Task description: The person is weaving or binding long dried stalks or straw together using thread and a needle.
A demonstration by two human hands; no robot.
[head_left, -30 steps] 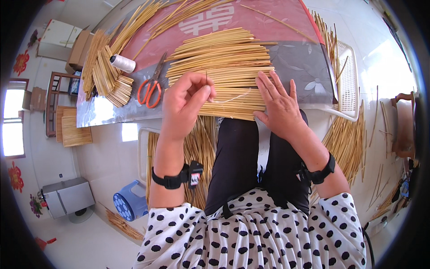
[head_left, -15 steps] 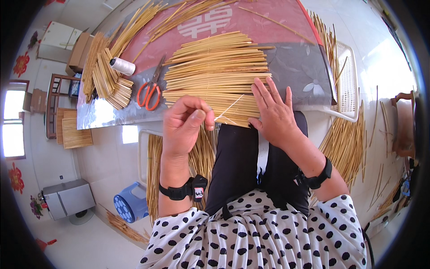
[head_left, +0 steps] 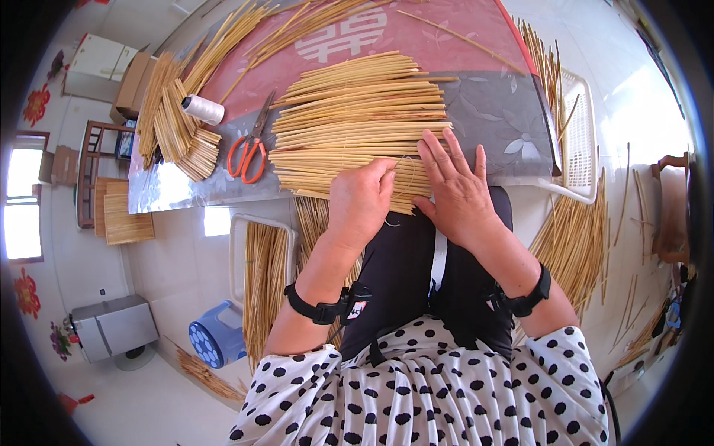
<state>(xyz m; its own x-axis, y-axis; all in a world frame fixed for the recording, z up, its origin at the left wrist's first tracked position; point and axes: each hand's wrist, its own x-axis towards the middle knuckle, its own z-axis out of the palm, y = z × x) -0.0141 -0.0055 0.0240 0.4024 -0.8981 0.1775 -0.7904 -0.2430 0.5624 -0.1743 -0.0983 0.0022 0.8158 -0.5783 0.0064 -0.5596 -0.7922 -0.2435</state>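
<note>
A woven mat of pale yellow straw stalks [head_left: 357, 119] lies on a low table with a red and grey cloth [head_left: 498, 111]. My left hand [head_left: 361, 204] rests at the mat's near edge, fingers pinched on a thin thread [head_left: 405, 178] that loops by the stalks. My right hand [head_left: 457, 186] lies flat, fingers spread, pressing the near right part of the mat. Both wrists wear black bands.
Orange-handled scissors [head_left: 249, 152] and a white thread spool [head_left: 202, 109] lie left of the mat, beside stacked straw bundles [head_left: 175, 123]. A white tray of stalks [head_left: 264, 282] and a blue stool [head_left: 216, 338] stand below the table; a white basket [head_left: 580, 134] and loose straw [head_left: 576, 238] lie on the right.
My left hand has moved back up to the mat's near edge after pulling the thread toward me. My right hand stayed pressed on the mat, shifting slightly.
</note>
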